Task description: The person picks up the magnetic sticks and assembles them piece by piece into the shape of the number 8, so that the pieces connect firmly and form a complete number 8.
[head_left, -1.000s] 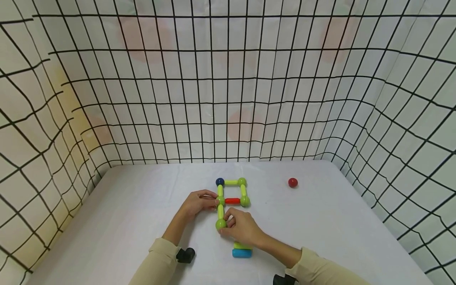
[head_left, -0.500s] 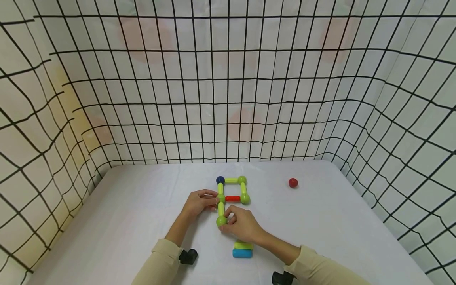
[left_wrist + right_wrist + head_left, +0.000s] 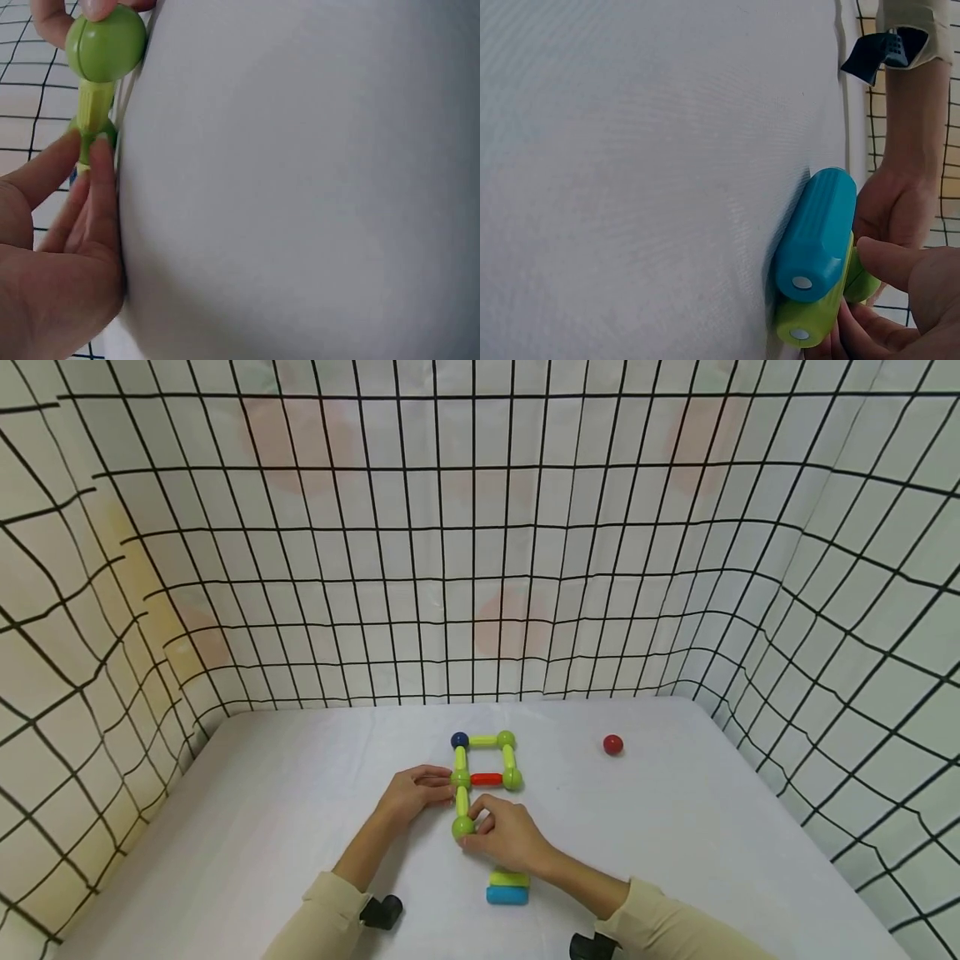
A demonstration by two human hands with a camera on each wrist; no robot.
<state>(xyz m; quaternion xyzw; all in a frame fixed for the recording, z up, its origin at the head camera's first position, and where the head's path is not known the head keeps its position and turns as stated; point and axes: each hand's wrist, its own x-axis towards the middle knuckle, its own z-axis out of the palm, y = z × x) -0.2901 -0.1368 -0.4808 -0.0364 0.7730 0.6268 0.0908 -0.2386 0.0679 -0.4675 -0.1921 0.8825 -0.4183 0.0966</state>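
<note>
A flat frame of magnetic rods and balls lies on the white table. A dark blue ball (image 3: 459, 741) marks its far left corner, and a red rod (image 3: 486, 779) forms the near side of its square. My left hand (image 3: 412, 795) pinches the middle green ball (image 3: 459, 778) from the left, thumb and fingers on either side. From there a yellow-green rod (image 3: 462, 802) runs toward me to a lower green ball (image 3: 106, 43). My right hand (image 3: 510, 835) holds that lower ball between thumb and fingers, partly covering it.
A loose blue rod (image 3: 507, 895) and a yellow-green rod (image 3: 810, 322) lie side by side just below my right hand. Farther off to the right sits a red ball (image 3: 613, 744). Black netting (image 3: 480, 552) over white walls encloses the table's back and sides.
The frame of rods and balls has slid very slightly away from me, with both hands keeping their hold. The loose rods and red ball stay put; the whole view shifts a little.
</note>
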